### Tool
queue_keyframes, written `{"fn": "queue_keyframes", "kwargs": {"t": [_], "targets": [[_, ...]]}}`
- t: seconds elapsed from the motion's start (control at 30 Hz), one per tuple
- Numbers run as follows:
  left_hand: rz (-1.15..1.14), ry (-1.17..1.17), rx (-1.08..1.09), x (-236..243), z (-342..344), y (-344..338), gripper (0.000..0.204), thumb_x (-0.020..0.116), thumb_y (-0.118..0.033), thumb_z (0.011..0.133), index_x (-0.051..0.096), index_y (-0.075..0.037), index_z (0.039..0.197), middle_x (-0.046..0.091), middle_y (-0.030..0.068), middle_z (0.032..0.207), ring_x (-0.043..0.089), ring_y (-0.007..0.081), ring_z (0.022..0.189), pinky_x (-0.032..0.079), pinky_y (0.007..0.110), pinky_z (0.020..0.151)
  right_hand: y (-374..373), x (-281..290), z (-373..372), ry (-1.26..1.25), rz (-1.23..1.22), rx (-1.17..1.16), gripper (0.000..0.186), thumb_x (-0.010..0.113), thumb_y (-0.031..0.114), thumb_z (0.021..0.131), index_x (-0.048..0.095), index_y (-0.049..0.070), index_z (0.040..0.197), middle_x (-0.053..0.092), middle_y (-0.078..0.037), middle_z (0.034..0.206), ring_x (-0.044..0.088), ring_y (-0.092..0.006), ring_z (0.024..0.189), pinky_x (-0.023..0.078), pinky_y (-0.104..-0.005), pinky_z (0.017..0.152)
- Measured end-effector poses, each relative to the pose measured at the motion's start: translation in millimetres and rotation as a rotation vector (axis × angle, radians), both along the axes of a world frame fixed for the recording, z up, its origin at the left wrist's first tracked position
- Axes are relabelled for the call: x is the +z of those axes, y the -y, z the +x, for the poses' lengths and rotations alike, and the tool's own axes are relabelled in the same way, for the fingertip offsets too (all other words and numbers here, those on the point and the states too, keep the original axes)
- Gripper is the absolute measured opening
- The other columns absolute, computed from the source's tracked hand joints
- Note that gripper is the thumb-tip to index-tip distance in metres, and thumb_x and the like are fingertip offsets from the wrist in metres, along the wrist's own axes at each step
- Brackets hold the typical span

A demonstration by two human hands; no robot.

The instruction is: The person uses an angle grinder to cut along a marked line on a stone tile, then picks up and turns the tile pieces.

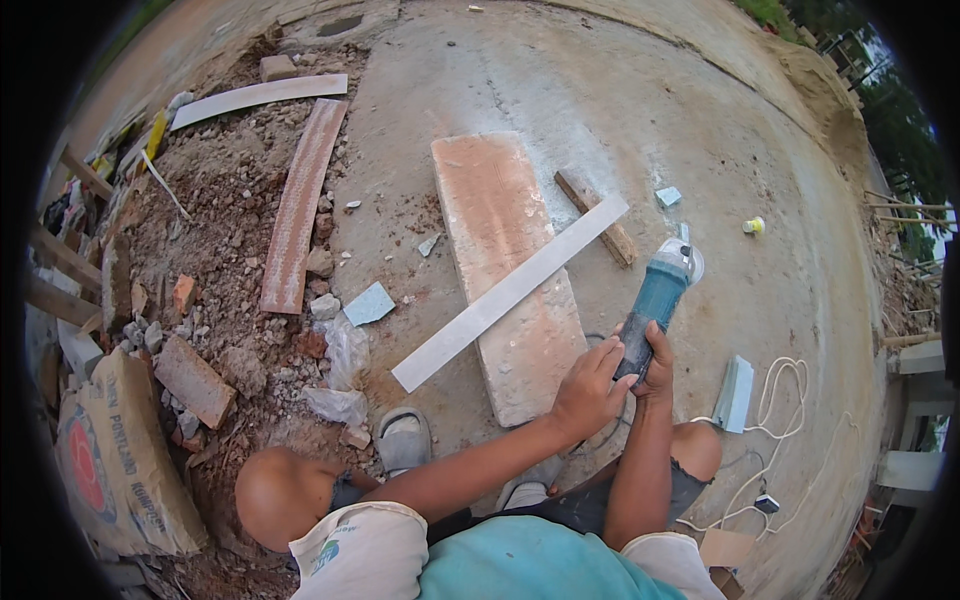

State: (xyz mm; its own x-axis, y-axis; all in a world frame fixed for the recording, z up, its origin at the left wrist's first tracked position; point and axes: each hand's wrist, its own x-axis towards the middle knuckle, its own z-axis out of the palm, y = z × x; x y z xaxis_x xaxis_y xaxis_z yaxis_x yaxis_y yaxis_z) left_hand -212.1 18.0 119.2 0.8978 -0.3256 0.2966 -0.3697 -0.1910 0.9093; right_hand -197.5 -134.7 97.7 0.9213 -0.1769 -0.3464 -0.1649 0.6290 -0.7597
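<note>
Both of my hands are on a teal and dark angle grinder (655, 295), its round disc and guard pointing away from me at the right. My right hand (652, 368) is wrapped round the rear of its body. My left hand (592, 388) is closed against the same end from the left, its fingers partly hidden. Left of the grinder, a long pale tile strip (500, 298) lies slantwise across a thick reddish-white slab (490, 190). The strip's far end rests over a short wooden batten (607, 228). The grinder's disc is apart from the strip.
Rubble and soil with a brick (195, 380), a reddish tile strip (303, 210) and a pale strip (262, 100) lie to the left. A cement bag (125, 460) stands near left. Light tile offcuts (735, 393), a white cord (790, 432) and a small yellow-white container (753, 226) are at the right.
</note>
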Motion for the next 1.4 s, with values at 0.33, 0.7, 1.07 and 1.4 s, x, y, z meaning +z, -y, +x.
{"fn": "queue_keyframes", "kwargs": {"t": [0.33,0.7,1.07,1.4], "targets": [[0.025,0.022,-0.281,-15.8,28.2,-16.9,0.062,0.076,-0.014,0.074,0.048,0.004,0.126,0.049,0.021,0.129,0.054,0.0343,0.112,0.049,0.038,0.087,1.4,-0.6,10.8,-0.07,-0.04,-0.057,0.036,0.068,0.033,0.084,0.059,0.0,0.095,0.064,-0.01,0.081,0.064,-0.0171,0.065,0.055,-0.0297,0.058],[-0.036,-0.024,-0.311,-36.3,40.5,-15.6,0.048,0.076,-0.005,0.073,0.056,0.004,0.116,0.058,0.0195,0.119,0.059,0.0324,0.108,0.051,0.038,0.086,0.9,-10.9,13.5,-0.074,-0.091,-0.068,0.035,0.069,0.03,0.084,0.057,0.001,0.098,0.064,-0.01,0.081,0.065,-0.0174,0.068,0.055,-0.0301,0.059],[0.601,0.002,0.285,-87.1,117.5,-90.0,0.072,0.085,-0.019,0.061,0.051,0.005,0.119,0.054,0.0219,0.118,0.051,0.0391,0.11,0.04,0.045,0.095,67.1,-53.3,43.8,-0.636,-0.758,-0.256,0.055,0.083,0.042,0.06,0.065,-0.001,0.088,0.066,-0.014,0.086,0.065,-0.0225,0.073,0.051,-0.0343,0.067],[0.588,-0.018,0.285,-113.4,99.9,-97.2,0.066,0.081,-0.014,0.062,0.054,0.002,0.12,0.053,0.0194,0.123,0.047,0.0382,0.117,0.036,0.046,0.101,152.4,-98.0,58.5,-1.23,-1.099,-0.214,0.09,0.081,0.049,0.06,0.046,-0.005,0.123,0.058,-0.022,0.12,0.059,-0.0333,0.11,0.047,-0.0412,0.093]]}}
